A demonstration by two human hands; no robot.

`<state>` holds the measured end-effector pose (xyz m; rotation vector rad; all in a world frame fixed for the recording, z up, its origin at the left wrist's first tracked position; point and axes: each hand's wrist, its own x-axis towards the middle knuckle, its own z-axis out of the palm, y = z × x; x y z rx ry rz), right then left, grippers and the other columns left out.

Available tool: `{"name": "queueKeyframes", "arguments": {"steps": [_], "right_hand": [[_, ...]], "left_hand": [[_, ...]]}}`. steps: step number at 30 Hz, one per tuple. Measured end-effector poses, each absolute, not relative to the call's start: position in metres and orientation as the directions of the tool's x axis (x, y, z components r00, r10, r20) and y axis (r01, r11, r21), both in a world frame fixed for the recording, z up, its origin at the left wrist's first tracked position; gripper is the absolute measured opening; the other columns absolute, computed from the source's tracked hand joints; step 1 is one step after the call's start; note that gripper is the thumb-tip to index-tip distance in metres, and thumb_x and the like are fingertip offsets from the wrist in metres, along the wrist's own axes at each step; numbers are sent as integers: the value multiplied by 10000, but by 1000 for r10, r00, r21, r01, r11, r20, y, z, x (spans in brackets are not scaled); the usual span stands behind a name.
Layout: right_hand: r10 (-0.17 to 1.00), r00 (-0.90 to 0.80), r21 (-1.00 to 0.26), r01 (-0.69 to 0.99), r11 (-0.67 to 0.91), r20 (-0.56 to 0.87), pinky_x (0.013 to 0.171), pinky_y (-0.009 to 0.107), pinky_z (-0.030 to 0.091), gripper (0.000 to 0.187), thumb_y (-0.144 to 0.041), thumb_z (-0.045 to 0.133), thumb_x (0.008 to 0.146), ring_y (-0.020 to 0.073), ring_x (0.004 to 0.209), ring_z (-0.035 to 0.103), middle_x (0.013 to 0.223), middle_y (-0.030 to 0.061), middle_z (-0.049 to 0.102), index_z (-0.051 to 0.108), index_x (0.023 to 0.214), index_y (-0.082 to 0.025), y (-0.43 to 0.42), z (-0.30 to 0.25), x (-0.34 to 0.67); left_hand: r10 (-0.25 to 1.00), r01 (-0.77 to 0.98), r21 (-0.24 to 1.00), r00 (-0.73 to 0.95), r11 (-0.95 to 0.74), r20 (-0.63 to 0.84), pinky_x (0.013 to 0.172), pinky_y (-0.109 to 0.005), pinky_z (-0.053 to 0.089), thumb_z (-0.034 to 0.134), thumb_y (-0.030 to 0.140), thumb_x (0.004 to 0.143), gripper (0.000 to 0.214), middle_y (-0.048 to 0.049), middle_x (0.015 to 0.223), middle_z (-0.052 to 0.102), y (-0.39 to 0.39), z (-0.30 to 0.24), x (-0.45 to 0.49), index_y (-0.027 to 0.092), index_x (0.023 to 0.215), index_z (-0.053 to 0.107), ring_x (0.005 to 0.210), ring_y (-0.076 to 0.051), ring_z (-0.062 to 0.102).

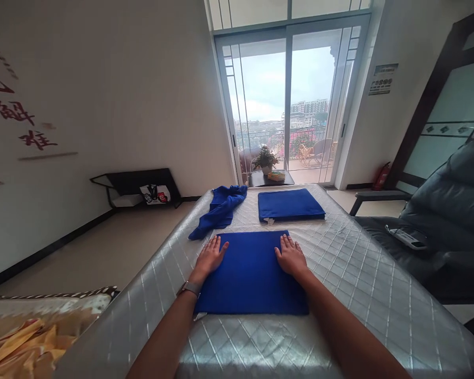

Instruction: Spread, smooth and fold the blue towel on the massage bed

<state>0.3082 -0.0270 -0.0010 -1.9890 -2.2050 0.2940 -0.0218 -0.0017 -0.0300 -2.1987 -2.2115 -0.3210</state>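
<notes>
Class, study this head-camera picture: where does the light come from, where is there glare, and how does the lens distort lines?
Head view: daylight enters through the glass door, its sky nearly washed out; the silver cover shows soft sheen; the wide lens tilts the walls; the left hand and right hand on the blue towel look sharp.

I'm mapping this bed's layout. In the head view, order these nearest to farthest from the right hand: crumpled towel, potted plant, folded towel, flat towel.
1. Flat towel: under the right hand, touching.
2. Folded towel: just ahead on the bed.
3. Crumpled towel: ahead, far left.
4. Potted plant: beyond the bed's end.
</notes>
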Motion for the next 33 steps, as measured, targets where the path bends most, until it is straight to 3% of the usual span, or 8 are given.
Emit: {"name": "queueKeyframes", "arguments": {"steps": [17,23,33], "right_hand": [[996,-94,-158,983,94,7,1236,374,83,678,-455,194,1030,201,1537,121,1668,70,177,216,1593,-77,-29,4,306],[993,-119,-88,989,120,22,1238,407,34,653,-401,185,1034,199,1542,77,1666,93,163,213,1588,-58,-42,13,305],[993,-121,-187,975,117,-10,1239,398,67,681,-440,186,1030,207,1540,96,1665,105,158,199,1590,-53,-64,2,306]], "left_hand": [[982,984,180,-34,0,187,1231,-464,229,104,650,996,855,-205,1610,299,-11,-22,-9,33,1538,341,1496,-299,293],[986,983,182,-46,17,159,1240,-443,196,138,631,1008,836,-194,1618,280,-11,-19,-7,12,1544,308,1506,-280,268],[969,990,143,-42,7,244,1206,-447,287,193,600,1018,797,-232,1569,366,-11,-23,-9,-1,1504,388,1465,-295,360]]}}
